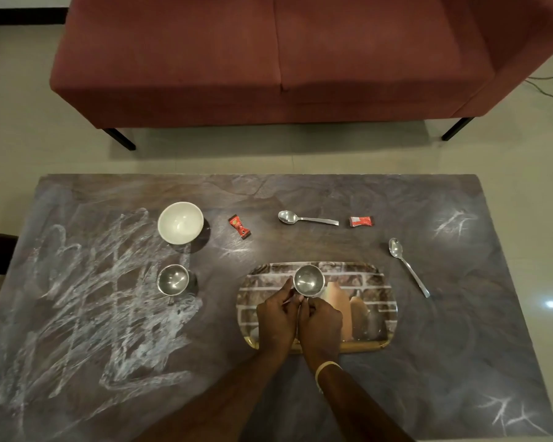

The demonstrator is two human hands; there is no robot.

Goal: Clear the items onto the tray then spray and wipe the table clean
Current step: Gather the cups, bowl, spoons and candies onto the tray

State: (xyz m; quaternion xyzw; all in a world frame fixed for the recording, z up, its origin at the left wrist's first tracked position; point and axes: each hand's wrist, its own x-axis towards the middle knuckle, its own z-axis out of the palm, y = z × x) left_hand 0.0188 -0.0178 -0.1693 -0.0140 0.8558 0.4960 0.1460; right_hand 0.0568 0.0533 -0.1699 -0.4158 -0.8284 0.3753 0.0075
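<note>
My left hand [276,317] and my right hand [321,320] are together over the tray [377,314], and the fingers of both curl around the near side of a steel cup [308,280] that sits on the tray's far part. On the counter [460,362] left of the tray stands a second steel cup [173,279] — chalk-like white marks [87,298] lie around it. Farther away are a white bowl [180,222], two red sachets [239,226] and two spoons [305,218].

We see shiny metal cups [308,280], glossy spoons [305,218], a glazed white bowl [180,222], a chalk-smeared stone-look table [460,330].
</note>
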